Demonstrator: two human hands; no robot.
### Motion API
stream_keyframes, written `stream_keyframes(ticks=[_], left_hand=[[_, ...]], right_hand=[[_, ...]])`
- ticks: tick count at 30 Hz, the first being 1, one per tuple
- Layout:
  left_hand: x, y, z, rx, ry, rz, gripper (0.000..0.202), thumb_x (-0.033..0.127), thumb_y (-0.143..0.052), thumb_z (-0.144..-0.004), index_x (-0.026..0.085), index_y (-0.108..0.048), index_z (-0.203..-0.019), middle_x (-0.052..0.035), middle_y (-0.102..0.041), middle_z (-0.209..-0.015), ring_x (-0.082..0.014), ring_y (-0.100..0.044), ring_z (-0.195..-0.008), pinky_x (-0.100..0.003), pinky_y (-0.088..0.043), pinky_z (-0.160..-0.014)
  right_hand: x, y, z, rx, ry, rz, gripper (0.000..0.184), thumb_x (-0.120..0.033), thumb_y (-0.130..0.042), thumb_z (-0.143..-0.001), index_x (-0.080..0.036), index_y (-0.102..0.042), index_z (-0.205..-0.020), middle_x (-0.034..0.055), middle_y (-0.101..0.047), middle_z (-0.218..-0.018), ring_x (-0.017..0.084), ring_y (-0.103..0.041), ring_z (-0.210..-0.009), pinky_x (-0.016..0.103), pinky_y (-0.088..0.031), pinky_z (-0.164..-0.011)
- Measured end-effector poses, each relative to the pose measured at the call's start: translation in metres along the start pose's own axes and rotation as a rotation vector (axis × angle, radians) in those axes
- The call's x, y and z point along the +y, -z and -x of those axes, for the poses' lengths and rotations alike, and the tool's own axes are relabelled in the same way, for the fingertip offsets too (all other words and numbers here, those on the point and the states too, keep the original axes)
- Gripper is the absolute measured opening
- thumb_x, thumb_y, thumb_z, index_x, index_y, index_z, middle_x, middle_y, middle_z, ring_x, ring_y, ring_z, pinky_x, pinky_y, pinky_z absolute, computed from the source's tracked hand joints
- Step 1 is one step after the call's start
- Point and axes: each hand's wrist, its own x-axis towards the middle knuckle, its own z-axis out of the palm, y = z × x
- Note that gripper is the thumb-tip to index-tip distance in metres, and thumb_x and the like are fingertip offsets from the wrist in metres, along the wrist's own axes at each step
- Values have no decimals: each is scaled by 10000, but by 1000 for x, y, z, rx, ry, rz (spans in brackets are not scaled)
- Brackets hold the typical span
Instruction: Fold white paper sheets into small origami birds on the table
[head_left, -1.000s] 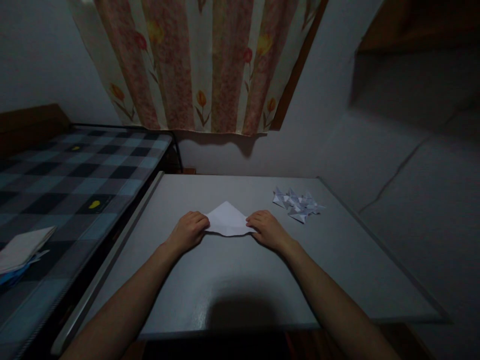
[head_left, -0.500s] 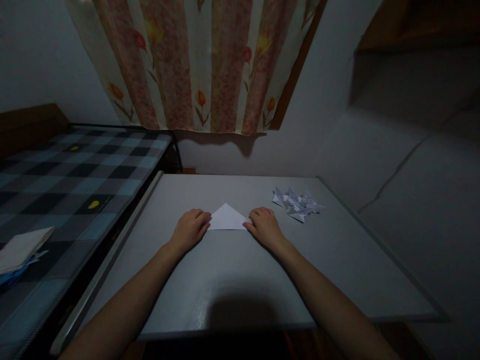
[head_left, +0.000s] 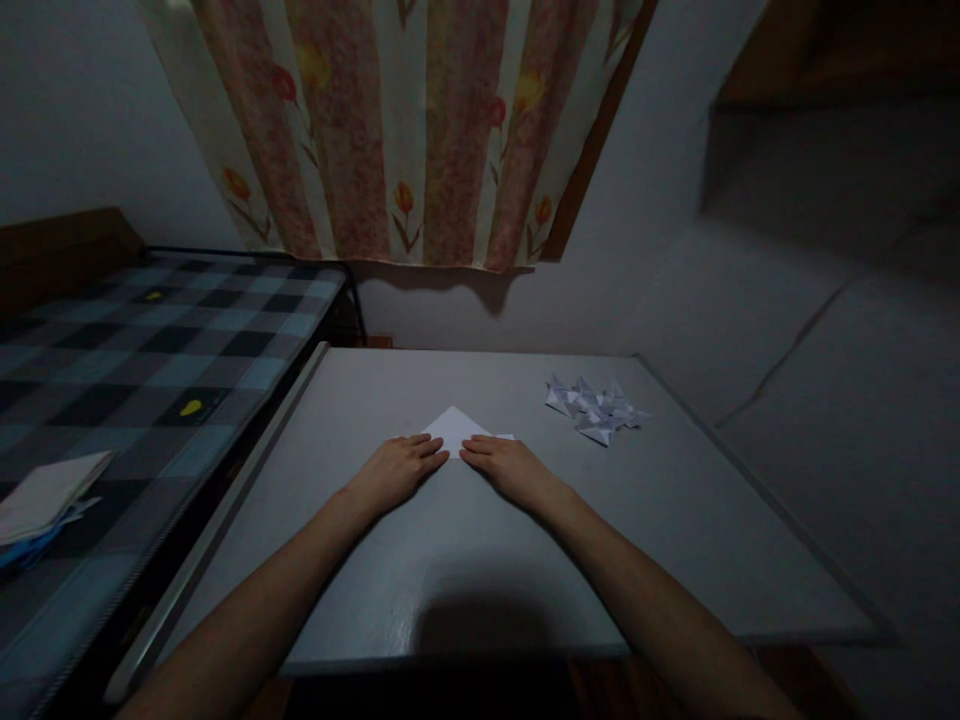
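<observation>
Both hands have slid inward along the folded paper point(head_left: 454, 428), which lies flat on the table point(head_left: 675, 540), left of the pile of folded pieces point(head_left: 596, 408). The left hand point(head_left: 397, 468) and right hand point(head_left: 506, 468) are open and flat, fingertips nearly meeting, pressing its near edge. Firm, even pressure would likely sharpen the crease.

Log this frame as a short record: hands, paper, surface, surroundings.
left hand: flat, fingertips pressing on the folded white paper
right hand: flat, fingertips on the same paper, close beside the left
paper shape: triangle, tip pointing away from the person, lying on the table
table, far right: pile of small folded pieces
left of table: bed with checked cover, pale folded stack on it
behind: floral curtain
</observation>
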Motion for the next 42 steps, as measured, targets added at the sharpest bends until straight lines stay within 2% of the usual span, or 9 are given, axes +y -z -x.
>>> stream_keyframes(ticks=[11, 19, 22, 26, 29, 32, 35, 38, 42], left_hand=[[-1, 13, 12, 12, 189, 129, 282, 205, -464, -843, 212, -643, -1062, -75, -644, -1197, -226, -615, -1084, -355, -513, -869], [8, 16, 6, 23, 222, 73, 283, 390, -470, -900, 199, -572, -1082, -90, -675, -1035, -250, -633, -952, -367, -500, -774], [10, 17, 2, 31, 218, 30, 330, 421, -471, -903, 189, -553, -1123, -95, -679, -1009, -263, -627, -947, -380, -494, -770], [12, 14, -1, 113, 192, 0, 419, 429, -503, -891, 170, -519, -1220, -122, -661, -1107, -275, -620, -979, -415, -487, -816], [13, 8, -2, 178, 167, 26, 376, 318, -479, -913, 174, -507, -1259, -122, -642, -1186, -256, -631, -994, -403, -493, -830], [12, 3, -2, 206, 201, 126, 337, 222, -432, -921, 183, -538, -1239, -100, -673, -1146, -226, -662, -938, -365, -509, -808], [13, 5, 0, 284, 331, 329, 334, 256, -409, -933, 184, -570, -1217, -81, -697, -1096, -206, -674, -910, -321, -510, -799], [13, 11, 2, 347, 467, 558, 348, 306, -391, -941, 187, -601, -1192, -50, -721, -983, -182, -673, -830, -282, -498, -768], [11, 13, 2, 444, 581, 824, 384, 388, -414, -922, 159, -647, -1124, -34, -715, -925, -186, -643, -833, -278, -488, -765]], right_hand=[[13, 33, 26, -105, -165, -21, 255, -75, -509, -796, -185, -697, -929, 70, -672, -1176, 202, -610, -1112, 305, -444, -950], [8, 33, 19, -131, -176, 158, 182, -151, -515, -882, -193, -667, -973, 77, -724, -894, 194, -660, -798, 277, -425, -697], [10, 31, 19, 1, -122, 205, 175, -138, -534, -876, -187, -678, -960, 71, -722, -844, 196, -650, -765, 290, -429, -692], [11, 31, 17, 362, -23, 168, 171, -145, -521, -889, -178, -680, -942, 70, -714, -843, 182, -634, -775, 298, -453, -714], [7, 32, 13, 591, 49, 96, 171, -166, -515, -892, -177, -674, -954, 72, -705, -842, 181, -626, -789, 319, -481, -734], [-1, 33, 9, 783, 7, 15, 226, -130, -520, -861, -192, -655, -1031, 79, -691, -914, 198, -623, -867, 366, -505, -782], [-8, 30, 6, 953, -118, -38, 312, -104, -525, -837, -216, -624, -1110, 83, -665, -979, 211, -613, -924, 401, -517, -812], [-16, 25, 5, 999, -140, -106, 329, -103, -528, -832, -226, -612, -1126, 82, -655, -998, 206, -618, -931, 392, -532, -812], [-27, 20, 1, 809, -115, -250, 301, -144, -501, -863, -237, -625, -1120, 81, -664, -1058, 197, -621, -997, 382, -530, -869]])
